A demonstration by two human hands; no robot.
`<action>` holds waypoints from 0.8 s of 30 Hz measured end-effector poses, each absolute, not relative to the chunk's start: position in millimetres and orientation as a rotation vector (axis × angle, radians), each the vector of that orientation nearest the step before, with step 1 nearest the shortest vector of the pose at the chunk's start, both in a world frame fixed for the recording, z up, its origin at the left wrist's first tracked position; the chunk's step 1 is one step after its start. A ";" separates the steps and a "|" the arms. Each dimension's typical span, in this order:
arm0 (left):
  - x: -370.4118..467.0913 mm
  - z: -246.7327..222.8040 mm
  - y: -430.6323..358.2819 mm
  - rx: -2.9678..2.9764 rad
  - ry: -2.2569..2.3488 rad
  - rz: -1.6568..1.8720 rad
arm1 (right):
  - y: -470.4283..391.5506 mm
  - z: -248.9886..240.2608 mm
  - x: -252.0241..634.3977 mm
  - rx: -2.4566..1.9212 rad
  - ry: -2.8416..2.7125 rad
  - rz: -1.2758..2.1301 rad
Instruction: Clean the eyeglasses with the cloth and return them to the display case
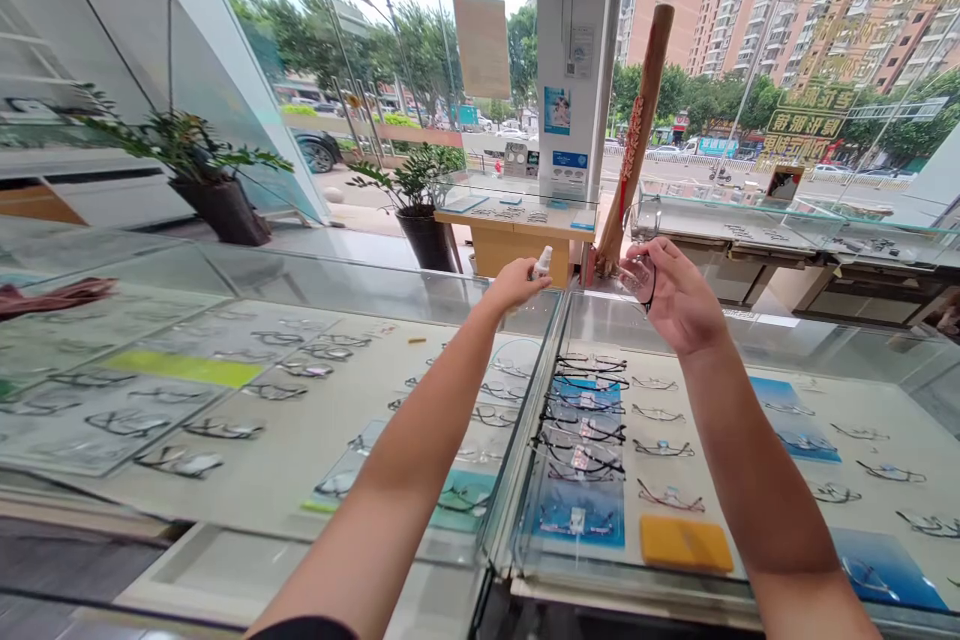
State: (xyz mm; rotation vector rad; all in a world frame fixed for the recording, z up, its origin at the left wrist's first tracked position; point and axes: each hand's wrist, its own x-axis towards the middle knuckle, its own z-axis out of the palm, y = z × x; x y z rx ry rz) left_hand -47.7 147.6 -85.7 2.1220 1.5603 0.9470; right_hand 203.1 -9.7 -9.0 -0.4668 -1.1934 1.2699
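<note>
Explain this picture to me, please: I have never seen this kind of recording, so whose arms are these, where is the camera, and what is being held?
There is no machine here. The one picture comes from a camera worn on a person's head, looking forward and down, so both bare arms belong to that person. The left hand grips a small white spray bottle. The right hand holds a pair of glasses up in the air. Below them runs a glass display counter with rows of spectacle frames laid out under the glass, and a yellow cloth near the front. Behind are potted plants, a tall wooden club and shop windows facing a street.
</note>
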 end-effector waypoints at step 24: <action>-64.2 -116.5 156.3 1.993 1.630 0.542 | -15.9 -4.1 199.7 -0.485 -1.201 1.263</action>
